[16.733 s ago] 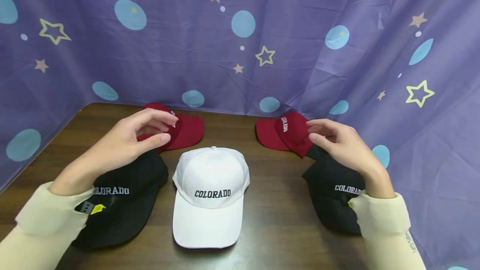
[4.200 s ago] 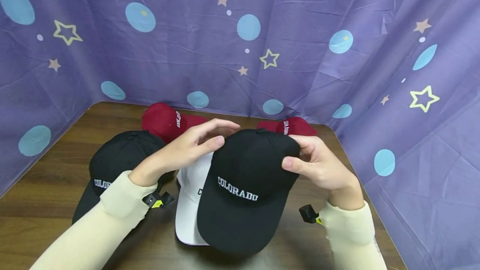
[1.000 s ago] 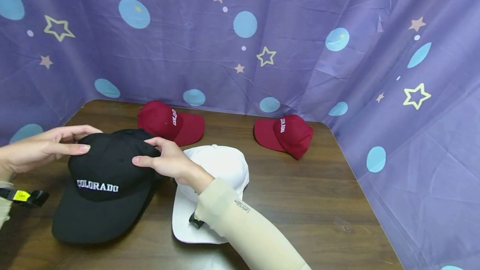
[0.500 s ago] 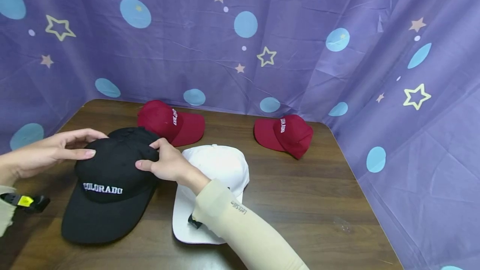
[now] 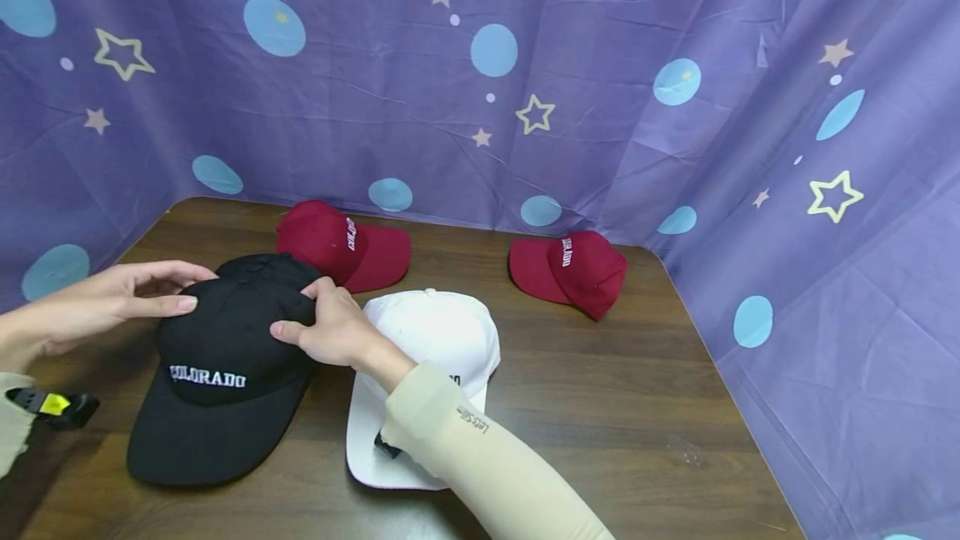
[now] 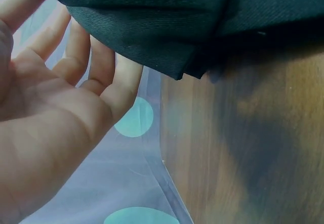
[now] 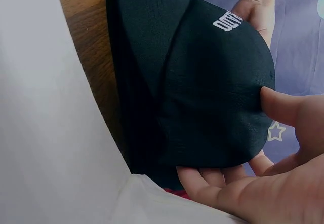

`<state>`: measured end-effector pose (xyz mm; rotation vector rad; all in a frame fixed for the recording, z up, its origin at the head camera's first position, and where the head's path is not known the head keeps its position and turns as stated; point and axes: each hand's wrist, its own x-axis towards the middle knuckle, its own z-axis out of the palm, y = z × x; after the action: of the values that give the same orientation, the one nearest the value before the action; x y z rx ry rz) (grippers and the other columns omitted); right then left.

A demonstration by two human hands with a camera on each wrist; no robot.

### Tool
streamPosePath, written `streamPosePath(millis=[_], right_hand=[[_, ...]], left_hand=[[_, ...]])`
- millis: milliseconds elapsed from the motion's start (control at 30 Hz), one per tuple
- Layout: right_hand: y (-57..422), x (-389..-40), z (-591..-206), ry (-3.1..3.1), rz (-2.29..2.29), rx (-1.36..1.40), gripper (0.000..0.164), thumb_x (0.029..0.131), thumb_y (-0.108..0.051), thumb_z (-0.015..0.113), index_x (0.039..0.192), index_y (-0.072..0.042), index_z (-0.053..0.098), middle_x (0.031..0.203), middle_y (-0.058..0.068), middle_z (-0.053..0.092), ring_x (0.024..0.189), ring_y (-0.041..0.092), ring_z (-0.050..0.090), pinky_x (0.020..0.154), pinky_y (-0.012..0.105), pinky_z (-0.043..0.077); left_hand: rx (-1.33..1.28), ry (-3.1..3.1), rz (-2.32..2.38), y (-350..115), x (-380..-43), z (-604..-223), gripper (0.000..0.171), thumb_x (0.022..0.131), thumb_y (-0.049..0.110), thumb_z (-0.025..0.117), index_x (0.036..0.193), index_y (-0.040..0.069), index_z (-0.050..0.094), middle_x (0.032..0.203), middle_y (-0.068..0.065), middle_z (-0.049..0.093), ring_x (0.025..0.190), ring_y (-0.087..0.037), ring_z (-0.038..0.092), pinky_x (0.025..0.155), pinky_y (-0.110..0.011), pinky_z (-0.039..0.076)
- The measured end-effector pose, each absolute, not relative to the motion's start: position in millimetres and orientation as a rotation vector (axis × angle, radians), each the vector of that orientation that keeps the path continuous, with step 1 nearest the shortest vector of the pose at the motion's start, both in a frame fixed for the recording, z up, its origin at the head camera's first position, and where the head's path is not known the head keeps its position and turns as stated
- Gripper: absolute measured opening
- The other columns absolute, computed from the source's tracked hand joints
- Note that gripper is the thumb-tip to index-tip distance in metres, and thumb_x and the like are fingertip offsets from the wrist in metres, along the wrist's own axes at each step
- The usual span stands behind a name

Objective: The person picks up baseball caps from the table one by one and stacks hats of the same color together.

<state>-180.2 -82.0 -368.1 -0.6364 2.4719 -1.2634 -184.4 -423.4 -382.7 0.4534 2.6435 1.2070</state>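
On the left of the table, a black baseball cap (image 5: 232, 340) with white COLORADO lettering sits over a second black cap (image 5: 264, 263), whose crown shows behind it. My left hand (image 5: 123, 302) holds the upper cap's left side, thumb on the crown. In the left wrist view its fingers (image 6: 76, 57) curl behind the cap's edge. From the other side my right hand (image 5: 333, 323) pinches the crown. The right wrist view shows that thumb (image 7: 283, 105) on the fabric and fingertips under the rim. A white cap (image 5: 438, 327) lies partly hidden below my right forearm.
Two red caps lie at the back of the wooden table (image 5: 600, 423): one red cap (image 5: 318, 240) just behind the black pair, another red cap (image 5: 588, 269) further right. A purple curtain (image 5: 420, 107) with stars and dots hangs along the back and sides.
The black cap from the right side was carried across, over the white cap, onto the left black cap. Over the last second it shifted slightly right, both hands still holding it.
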Motion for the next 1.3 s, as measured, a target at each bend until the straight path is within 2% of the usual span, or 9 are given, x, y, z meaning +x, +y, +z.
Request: streamPosePath(millis=[367, 600, 833, 967, 1100, 1300], right_hand=[[-87, -177, -368, 2.576, -1.112, -0.602, 0.060, 0.096, -0.039, 0.079, 0.142, -0.015, 0.048, 0.128, 0.001, 0.054, 0.116, 0.016, 0.058, 0.098, 0.030, 0.053], [-90, -177, -370, 2.573, -1.015, -0.629, 0.068, 0.099, -0.035, 0.076, 0.154, -0.021, 0.039, 0.139, 0.003, 0.051, 0.125, 0.019, 0.058, 0.101, 0.031, 0.052], [-85, -178, -370, 2.514, -0.990, -0.684, 0.077, 0.101, -0.033, 0.073, 0.163, -0.017, 0.030, 0.153, 0.005, 0.046, 0.140, 0.016, 0.050, 0.114, 0.029, 0.045], [-76, -176, -360, 2.467, -1.010, -0.740, 0.083, 0.100, -0.034, 0.072, 0.166, -0.016, 0.026, 0.160, 0.004, 0.040, 0.146, 0.015, 0.042, 0.116, 0.031, 0.044], [-59, -175, -344, 2.382, -1.067, -0.851, 0.083, 0.100, -0.034, 0.072, 0.167, -0.016, 0.025, 0.164, 0.002, 0.040, 0.149, 0.014, 0.038, 0.118, 0.031, 0.041], [-11, -181, -312, 2.165, -1.321, -0.916, 0.074, 0.102, -0.023, 0.072, 0.164, -0.016, 0.033, 0.158, 0.007, 0.050, 0.139, 0.018, 0.056, 0.108, 0.022, 0.048]], left_hand=[[0.401, 2.735, 1.154, -427, -186, -387, 0.041, 0.107, 0.012, 0.063, 0.148, 0.010, 0.054, 0.125, 0.019, 0.061, 0.107, 0.001, 0.054, 0.081, -0.017, 0.049], [0.372, 2.772, 1.164, -436, -185, -391, 0.039, 0.106, 0.011, 0.064, 0.144, 0.016, 0.056, 0.117, 0.010, 0.062, 0.103, -0.001, 0.056, 0.079, -0.018, 0.048], [0.336, 2.795, 1.141, -442, -183, -389, 0.038, 0.108, 0.016, 0.063, 0.145, 0.020, 0.055, 0.118, 0.009, 0.060, 0.102, -0.002, 0.056, 0.078, -0.021, 0.050], [0.331, 2.806, 1.114, -446, -183, -388, 0.038, 0.108, 0.018, 0.064, 0.145, 0.019, 0.055, 0.118, 0.008, 0.061, 0.102, -0.001, 0.057, 0.078, -0.020, 0.051], [0.326, 2.856, 1.050, -445, -182, -379, 0.040, 0.106, 0.020, 0.068, 0.143, 0.012, 0.056, 0.117, 0.011, 0.064, 0.101, 0.001, 0.059, 0.077, -0.020, 0.051], [0.216, 2.981, 0.962, -431, -179, -355, 0.048, 0.105, 0.033, 0.070, 0.146, 0.011, 0.055, 0.113, 0.026, 0.059, 0.095, 0.007, 0.057, 0.072, -0.019, 0.050]])
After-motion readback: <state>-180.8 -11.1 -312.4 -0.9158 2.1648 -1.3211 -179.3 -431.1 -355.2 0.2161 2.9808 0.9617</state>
